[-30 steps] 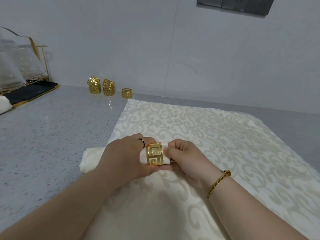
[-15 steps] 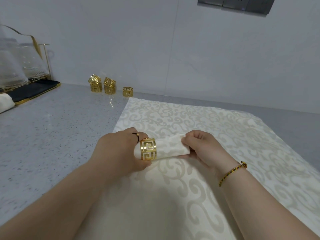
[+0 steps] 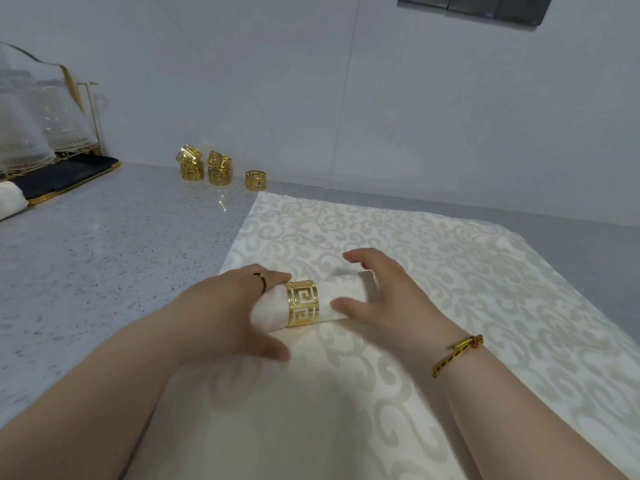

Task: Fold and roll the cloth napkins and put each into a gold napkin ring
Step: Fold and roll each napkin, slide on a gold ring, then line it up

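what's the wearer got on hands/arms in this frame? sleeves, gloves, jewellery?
No sleeves or gloves in view. The left hand wears a thin dark ring with a gold glint on one finger. The right hand shows no rings; its wrist carries a braided gold bracelet with dark and red threads, tied in a knot.

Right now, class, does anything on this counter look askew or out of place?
Only the spare rings by the wall: the left top ring and middle top ring sit tilted on those beneath; the single ring stands upright. The gold ring sits neatly around the rolled napkin.
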